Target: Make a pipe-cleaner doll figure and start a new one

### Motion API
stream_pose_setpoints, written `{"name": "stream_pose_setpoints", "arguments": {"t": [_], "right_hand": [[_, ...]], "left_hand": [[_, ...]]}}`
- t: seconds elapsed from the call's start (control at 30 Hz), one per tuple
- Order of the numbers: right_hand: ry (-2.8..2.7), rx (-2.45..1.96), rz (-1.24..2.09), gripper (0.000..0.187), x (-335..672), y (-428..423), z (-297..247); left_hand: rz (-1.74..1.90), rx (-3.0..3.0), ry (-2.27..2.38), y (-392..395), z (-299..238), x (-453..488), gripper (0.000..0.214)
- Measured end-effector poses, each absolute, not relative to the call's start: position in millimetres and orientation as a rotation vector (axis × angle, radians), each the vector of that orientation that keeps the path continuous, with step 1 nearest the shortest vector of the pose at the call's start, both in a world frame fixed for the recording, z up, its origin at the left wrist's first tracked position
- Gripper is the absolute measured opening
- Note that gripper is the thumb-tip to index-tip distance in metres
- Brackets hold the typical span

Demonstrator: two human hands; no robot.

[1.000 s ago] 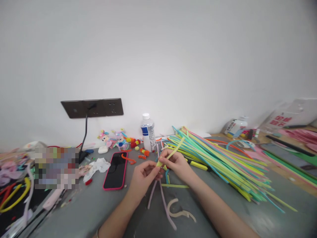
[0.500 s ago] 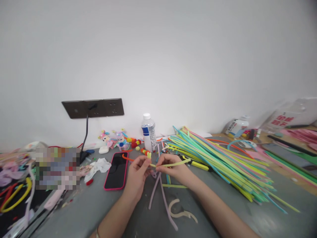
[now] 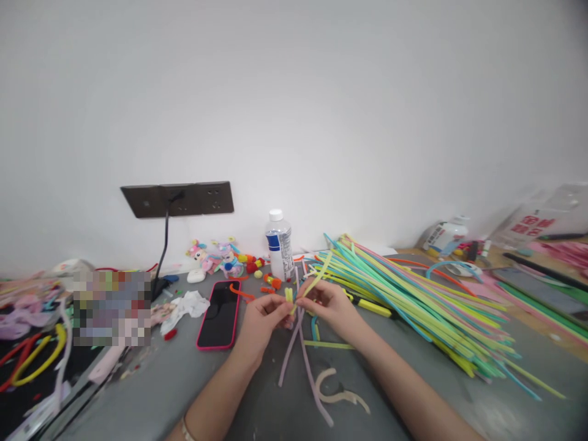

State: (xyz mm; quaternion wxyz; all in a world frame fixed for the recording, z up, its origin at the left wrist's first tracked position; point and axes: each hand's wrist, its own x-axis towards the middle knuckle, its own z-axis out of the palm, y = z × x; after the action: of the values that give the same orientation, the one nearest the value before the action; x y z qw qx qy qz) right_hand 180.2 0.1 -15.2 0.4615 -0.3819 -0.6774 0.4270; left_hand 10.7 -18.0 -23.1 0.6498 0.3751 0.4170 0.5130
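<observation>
A yellow pipe cleaner (image 3: 318, 273) is pinched between my two hands above the grey table. My left hand (image 3: 269, 315) is closed on its folded, looped end, with thumb and forefinger together. On the longer strand, my right hand (image 3: 326, 303) grips close by, and the free end points up and away. Lilac pipe cleaners (image 3: 310, 376) lie crossed below my hands; whether they join the yellow one is hidden by my fingers. Nearer to me rests a curved cream pipe cleaner (image 3: 328, 392).
A pink-edged phone (image 3: 219, 315) lies left of my hands. Behind stands a plastic bottle (image 3: 279, 251), beside small pipe-cleaner dolls (image 3: 225, 260). A large bundle of coloured pipe cleaners (image 3: 413, 306) spreads on the right. Far left are red-and-yellow pliers handles (image 3: 39, 361) and scraps.
The yellow strand's free end has swung from pointing right to pointing up and away. My right hand has turned with it, while my left keeps its pinch.
</observation>
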Motion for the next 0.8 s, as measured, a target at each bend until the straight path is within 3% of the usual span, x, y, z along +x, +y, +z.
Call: {"name": "stream_pose_setpoints", "arguments": {"t": [0.57,0.8], "right_hand": [[-1.79,-0.958,1.032,0.029,185.4,1.3,-15.5],[-1.735,-0.991,0.974,0.029,185.4,2.3,-16.7]], "left_hand": [[1.197,0.464,0.841,-17.9,-18.5,12.1,0.044],[1.199,0.573,0.903,-16.7,-18.7,10.5,0.044]]}}
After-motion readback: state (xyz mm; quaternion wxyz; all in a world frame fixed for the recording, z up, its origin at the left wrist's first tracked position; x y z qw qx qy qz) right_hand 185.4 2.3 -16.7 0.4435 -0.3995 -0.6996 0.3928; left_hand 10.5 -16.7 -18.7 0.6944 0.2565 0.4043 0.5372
